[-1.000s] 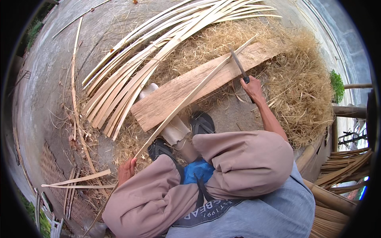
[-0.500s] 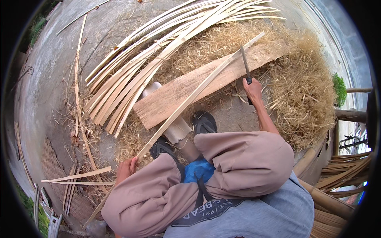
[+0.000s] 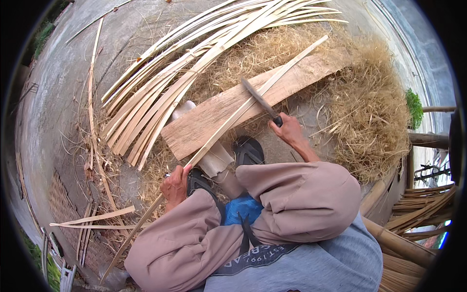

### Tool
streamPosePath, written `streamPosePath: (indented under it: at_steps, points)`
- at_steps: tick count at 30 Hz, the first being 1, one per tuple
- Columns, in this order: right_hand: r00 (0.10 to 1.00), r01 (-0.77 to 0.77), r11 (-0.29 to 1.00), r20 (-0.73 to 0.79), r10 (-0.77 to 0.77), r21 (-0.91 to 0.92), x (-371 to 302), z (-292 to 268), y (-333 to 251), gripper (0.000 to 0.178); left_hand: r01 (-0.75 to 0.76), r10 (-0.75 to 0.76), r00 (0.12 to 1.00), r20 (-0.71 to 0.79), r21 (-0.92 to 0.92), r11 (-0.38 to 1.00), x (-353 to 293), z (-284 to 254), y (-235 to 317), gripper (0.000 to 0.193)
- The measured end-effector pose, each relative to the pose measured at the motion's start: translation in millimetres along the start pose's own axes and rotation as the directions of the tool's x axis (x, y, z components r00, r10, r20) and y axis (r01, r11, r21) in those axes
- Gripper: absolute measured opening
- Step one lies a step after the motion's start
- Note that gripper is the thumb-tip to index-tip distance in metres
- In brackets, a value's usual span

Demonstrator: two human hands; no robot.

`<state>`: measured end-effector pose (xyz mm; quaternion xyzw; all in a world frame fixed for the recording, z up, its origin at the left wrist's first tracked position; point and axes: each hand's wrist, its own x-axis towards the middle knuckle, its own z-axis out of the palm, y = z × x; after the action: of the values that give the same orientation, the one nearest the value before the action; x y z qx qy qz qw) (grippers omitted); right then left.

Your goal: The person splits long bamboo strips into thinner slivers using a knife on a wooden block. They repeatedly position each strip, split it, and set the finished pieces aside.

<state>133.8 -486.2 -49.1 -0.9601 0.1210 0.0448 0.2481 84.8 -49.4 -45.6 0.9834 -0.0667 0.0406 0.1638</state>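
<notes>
A long pale bamboo strip (image 3: 232, 118) runs slantwise across a wooden plank (image 3: 204, 122). My left hand (image 3: 175, 186) is closed round the strip near my left knee, and its tail end passes down to the lower left. In my right hand (image 3: 288, 130) is a knife (image 3: 261, 100), gripped by its dark handle. The blade lies across the strip over the plank and points to the upper left. Under the plank a pale rounded support (image 3: 217, 162) sits between my sandalled feet.
Several split bamboo strips (image 3: 170, 73) fan out beyond the plank on the left. A heap of curly shavings (image 3: 372, 117) spreads to the right and behind the plank. Loose strips (image 3: 97, 218) and a woven mat (image 3: 63, 204) lie at lower left; bamboo poles (image 3: 399, 242) stand at right.
My right hand has moved left with the knife, bringing its blade across the strip. My left hand has gone up and right along the strip, away from beside the knee.
</notes>
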Motion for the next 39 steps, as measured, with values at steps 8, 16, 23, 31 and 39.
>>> streamPosePath:
  at_steps: [8, 16, 23, 31, 39]
  points:
    - [0.917, 0.292, 0.956, 0.277, -0.288, 0.027, -29, 16, -52, 0.039, -0.035, 0.040, 0.996, -0.074, 0.069, 0.997, -10, 6, 3, 0.040]
    - [0.928, -0.212, 0.975, -0.301, 0.220, 0.062, 55, -34, 71, 0.043, 0.111, -0.099, 0.984, 0.149, -0.075, 0.991, -57, -37, -86, 0.033]
    - [0.996, -0.047, 0.969, 0.089, 0.026, 0.241, -21, 31, -27, 0.038, -0.037, 0.065, 0.980, 0.190, -0.147, 0.988, 5, -29, 11, 0.038]
    - [0.972, 0.234, 0.972, 0.006, -0.234, 0.030, -50, 35, -12, 0.035, -0.007, 0.091, 0.968, 0.233, -0.337, 0.941, 14, -21, -1, 0.034]
    - [0.964, 0.245, 0.969, 0.108, -0.245, 0.013, -35, 31, -21, 0.039, -0.079, 0.132, 0.975, 0.181, -0.270, 0.960, 3, -29, -14, 0.032]
